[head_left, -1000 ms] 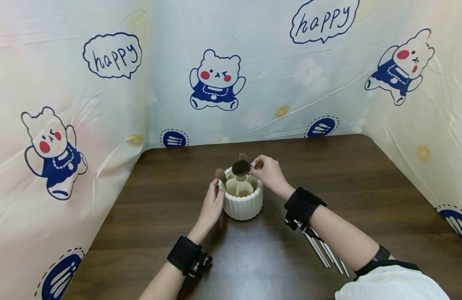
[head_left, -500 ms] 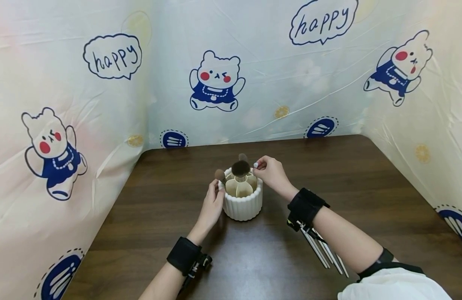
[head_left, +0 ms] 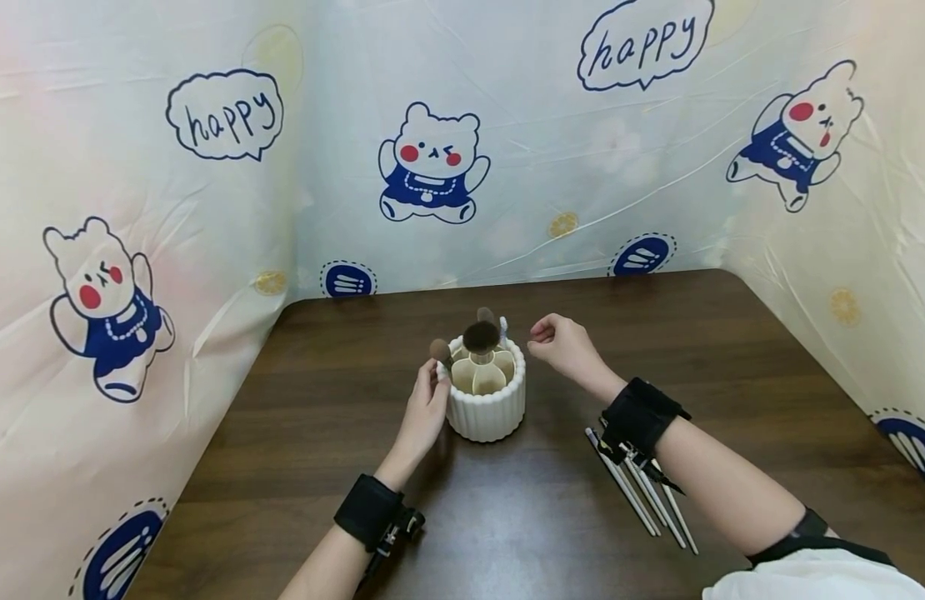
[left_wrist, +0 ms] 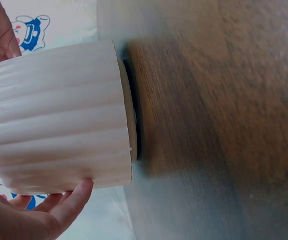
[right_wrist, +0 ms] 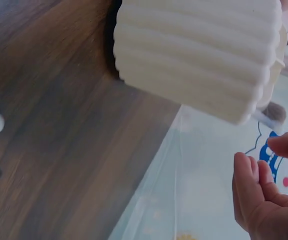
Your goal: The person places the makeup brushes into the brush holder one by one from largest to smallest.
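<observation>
A white ribbed makeup brush holder (head_left: 486,410) stands upright on the table, its inside split into cream compartments. A wide dark makeup brush (head_left: 482,337) rises from its middle, with a brown brush (head_left: 441,350) at the left and another behind. A slim white-ended stick (head_left: 503,327) stands at the holder's back right. My left hand (head_left: 427,404) grips the holder's left side, fingers along the ribbed wall in the left wrist view. Apart from the holder, to its right, my right hand (head_left: 567,348) is loosely curled around nothing; a gap between thumb and fingers shows in the right wrist view.
Several slim white sticks (head_left: 642,492) lie side by side on the brown table (head_left: 342,367), partly under the right wrist's black band (head_left: 642,417). A printed curtain (head_left: 507,167) surrounds the table's back and sides.
My right hand has let go of the white-ended stick, which now stands in the holder, and has moved away to the right. The left hand stays on the holder.
</observation>
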`<state>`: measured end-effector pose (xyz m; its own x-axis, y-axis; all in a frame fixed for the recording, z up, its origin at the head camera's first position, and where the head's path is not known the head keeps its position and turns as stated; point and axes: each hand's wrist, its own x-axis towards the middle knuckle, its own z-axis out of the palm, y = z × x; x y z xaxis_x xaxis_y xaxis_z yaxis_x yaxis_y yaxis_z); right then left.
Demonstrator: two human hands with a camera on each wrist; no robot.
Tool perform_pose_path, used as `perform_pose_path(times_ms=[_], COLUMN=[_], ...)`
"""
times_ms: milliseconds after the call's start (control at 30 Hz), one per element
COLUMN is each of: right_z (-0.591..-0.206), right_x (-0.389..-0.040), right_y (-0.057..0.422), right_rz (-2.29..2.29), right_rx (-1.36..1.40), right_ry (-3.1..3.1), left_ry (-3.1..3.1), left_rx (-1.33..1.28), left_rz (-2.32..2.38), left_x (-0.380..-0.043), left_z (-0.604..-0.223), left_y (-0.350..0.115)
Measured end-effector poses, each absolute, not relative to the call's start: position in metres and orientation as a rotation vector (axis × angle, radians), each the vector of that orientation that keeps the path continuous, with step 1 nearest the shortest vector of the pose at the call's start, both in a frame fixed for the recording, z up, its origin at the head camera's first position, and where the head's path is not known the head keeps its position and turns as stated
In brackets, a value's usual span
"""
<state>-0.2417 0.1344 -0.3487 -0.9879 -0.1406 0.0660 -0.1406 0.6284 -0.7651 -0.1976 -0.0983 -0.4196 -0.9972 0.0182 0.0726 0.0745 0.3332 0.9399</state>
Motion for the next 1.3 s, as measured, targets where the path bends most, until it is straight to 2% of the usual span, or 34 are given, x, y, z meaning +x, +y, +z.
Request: perform_pose_path(times_ms=[567,1300], right_z=[-0.350,-0.397], right_x=[-0.221,-0.178], right_y=[0.195,0.267], right_rz=[-1.155,-0.903], right_rx=[-0.117,-0.040], right_ry=[2.853,2.688], left_ry=[-2.552,-2.542], left_rx=[-0.071,-0.088], left_rz=[-1.789,-1.814], left_x=[-0.197,-0.198], left_z=[-0.419,-0.420], left_y=[-0.099,-0.101])
